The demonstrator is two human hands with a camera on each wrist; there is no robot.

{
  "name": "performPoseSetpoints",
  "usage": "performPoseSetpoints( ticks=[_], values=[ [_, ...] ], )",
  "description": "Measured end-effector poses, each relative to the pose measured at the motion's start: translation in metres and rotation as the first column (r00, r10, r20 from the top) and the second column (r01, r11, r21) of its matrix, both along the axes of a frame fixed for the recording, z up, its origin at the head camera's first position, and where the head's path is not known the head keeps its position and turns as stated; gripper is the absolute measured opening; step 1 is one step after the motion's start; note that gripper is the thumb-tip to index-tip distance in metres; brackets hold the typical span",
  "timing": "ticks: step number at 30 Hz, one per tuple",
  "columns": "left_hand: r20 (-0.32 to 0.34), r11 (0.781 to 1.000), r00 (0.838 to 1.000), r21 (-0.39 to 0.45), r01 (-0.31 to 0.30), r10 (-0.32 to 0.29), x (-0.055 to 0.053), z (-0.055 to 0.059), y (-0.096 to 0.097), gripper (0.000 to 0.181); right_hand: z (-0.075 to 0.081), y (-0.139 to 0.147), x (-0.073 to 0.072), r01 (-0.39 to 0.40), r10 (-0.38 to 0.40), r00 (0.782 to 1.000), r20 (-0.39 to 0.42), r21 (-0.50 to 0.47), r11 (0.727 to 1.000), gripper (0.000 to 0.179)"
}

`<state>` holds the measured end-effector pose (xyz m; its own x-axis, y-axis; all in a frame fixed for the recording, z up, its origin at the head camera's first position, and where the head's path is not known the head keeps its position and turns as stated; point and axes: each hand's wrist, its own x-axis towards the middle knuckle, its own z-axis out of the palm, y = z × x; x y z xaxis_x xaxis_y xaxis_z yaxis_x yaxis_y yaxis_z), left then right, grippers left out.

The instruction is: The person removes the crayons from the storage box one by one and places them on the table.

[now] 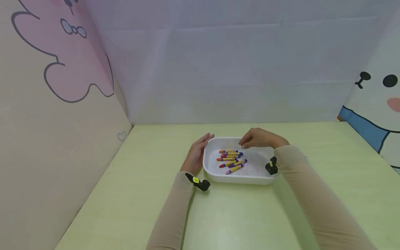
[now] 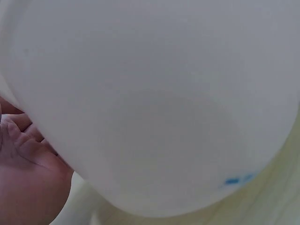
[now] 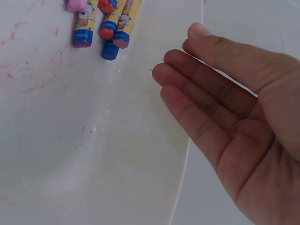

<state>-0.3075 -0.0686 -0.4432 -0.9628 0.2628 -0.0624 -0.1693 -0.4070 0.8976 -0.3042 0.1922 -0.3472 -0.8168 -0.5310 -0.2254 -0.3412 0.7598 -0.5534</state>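
A white rectangular tray sits on the table with several wax crayons lying inside, in yellow wrappers with blue-purple ends. My left hand rests along the tray's left end, fingers extended; in the left wrist view the palm lies beside the white tray wall. Over the far rim hovers my right hand. Seen from the right wrist, that hand has relaxed, slightly bent fingers with nothing between them, apart from the crayons.
The pale yellow-green table extends around the tray. White sheeting stands behind it, and walls with cartoon figures flank both sides. Coloured wax specks mark the tray floor. Each wrist wears a small black camera.
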Motion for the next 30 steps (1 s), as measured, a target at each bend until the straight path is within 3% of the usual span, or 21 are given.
performPoseSetpoints(
  ticks=[14, 30],
  values=[
    [0.012, 1.000, 1.000, -0.006, -0.010, 0.010, 0.002, 0.002, 0.002, 0.046, -0.016, -0.021, -0.005, -0.027, 0.025, 0.999, 0.031, 0.053, 0.998, 0.025],
    [-0.042, 0.993, 0.999, -0.115, -0.014, 0.009, -0.001, 0.006, 0.005, 0.047, -0.025, -0.036, -0.007, -0.078, 0.082, 0.996, -0.029, 0.132, 0.988, 0.023]
  ],
)
